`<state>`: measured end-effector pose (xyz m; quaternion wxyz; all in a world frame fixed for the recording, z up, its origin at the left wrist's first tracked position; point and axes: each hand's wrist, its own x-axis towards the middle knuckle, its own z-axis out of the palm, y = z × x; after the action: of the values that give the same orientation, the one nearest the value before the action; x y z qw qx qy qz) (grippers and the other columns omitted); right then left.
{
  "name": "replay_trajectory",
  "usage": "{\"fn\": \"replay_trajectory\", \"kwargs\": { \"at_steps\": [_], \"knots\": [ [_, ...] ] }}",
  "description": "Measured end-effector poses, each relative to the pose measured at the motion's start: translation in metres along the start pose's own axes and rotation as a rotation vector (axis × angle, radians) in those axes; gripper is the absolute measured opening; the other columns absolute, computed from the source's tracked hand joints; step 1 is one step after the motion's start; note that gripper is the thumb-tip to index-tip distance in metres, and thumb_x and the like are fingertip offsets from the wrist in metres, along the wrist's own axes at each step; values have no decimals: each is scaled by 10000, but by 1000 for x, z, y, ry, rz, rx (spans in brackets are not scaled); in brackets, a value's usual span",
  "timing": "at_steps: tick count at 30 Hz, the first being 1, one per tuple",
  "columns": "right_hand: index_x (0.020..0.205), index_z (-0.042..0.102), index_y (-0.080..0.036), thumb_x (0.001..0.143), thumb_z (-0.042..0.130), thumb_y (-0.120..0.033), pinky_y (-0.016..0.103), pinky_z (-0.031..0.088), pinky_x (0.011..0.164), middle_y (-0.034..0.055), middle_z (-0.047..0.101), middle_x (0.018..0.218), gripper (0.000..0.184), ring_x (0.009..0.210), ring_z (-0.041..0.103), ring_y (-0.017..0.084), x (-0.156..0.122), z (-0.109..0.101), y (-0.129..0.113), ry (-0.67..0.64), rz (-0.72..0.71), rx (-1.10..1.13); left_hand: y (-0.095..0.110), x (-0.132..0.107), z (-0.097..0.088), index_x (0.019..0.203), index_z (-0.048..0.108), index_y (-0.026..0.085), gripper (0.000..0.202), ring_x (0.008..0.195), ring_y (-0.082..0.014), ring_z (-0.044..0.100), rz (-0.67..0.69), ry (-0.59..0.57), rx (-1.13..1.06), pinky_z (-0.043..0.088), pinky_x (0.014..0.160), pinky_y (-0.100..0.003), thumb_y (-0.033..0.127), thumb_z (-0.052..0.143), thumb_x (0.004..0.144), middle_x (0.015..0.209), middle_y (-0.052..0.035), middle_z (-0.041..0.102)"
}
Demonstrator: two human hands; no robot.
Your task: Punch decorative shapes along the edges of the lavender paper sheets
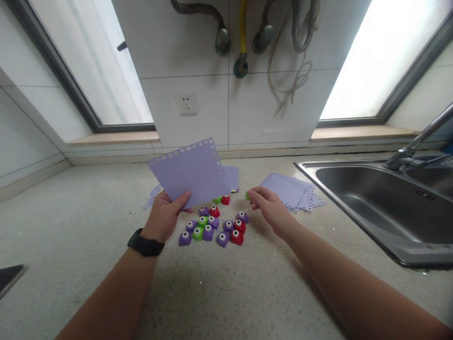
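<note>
Left hand (164, 215) clamps sheet (189, 172); right hand (269, 208) pinches punch (247, 195), two o'clock of pile (212, 226); a level sheet should feed cleanly.

Lilac paper sheet (193, 172) — purple, green, red punches (212, 226) — speckled beige counter (247, 283)

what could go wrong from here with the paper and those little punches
1. The left hand pinches the sheet by its lower edge only, so it may sag or crease.
2. The right hand has its fingertips at a green punch, just past the loose punches; its wrist could scatter them.
3. The stack lies near the sink; a nudge might slide sheets towards its rim.
</note>
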<state>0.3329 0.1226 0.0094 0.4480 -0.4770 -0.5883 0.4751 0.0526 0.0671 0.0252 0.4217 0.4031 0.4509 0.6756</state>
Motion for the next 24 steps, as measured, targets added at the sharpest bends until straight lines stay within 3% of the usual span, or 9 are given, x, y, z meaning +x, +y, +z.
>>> {"fn": "replay_trajectory", "kwargs": {
  "at_steps": [6, 12, 20, 24],
  "knots": [
    [952, 677, -207, 954, 572, -501, 395, 458, 793, 69, 715, 892, 312, 858, 639, 253, 4, -6, 2, -1, -58, -341, -1, 1, 3, 1051, 782, 186, 383, 726, -151, 743, -40, 33, -122, 654, 547, -227, 244, 936, 706, 997, -20, 821],
    [909, 703, -212, 977, 566, -480, 403, 443, 729, 120, 754, 901, 309, 816, 660, 284, 3, -8, 0, -35, -89, -684, -2, 3, 3, 1071, 776, 191, 371, 780, -167, 761, -54, 38, -183, 666, 561, -240, 202, 919, 728, 1044, -21, 819],
    [896, 771, -200, 962, 599, -434, 443, 466, 797, 171, 777, 961, 298, 884, 691, 320, 7, -11, 5, -70, -113, -761, -4, 6, 4, 1117, 758, 187, 431, 787, -167, 766, -41, 64, -239, 658, 598, -242, 154, 919, 718, 1049, -26, 827],
    [909, 782, -208, 946, 627, -417, 433, 474, 789, 160, 793, 980, 263, 893, 705, 317, 6, -10, 7, -73, -98, -768, -5, 6, 6, 1148, 750, 192, 455, 903, -195, 778, -24, 66, -273, 665, 715, -271, 147, 912, 725, 1104, -46, 832]
  ]
}}
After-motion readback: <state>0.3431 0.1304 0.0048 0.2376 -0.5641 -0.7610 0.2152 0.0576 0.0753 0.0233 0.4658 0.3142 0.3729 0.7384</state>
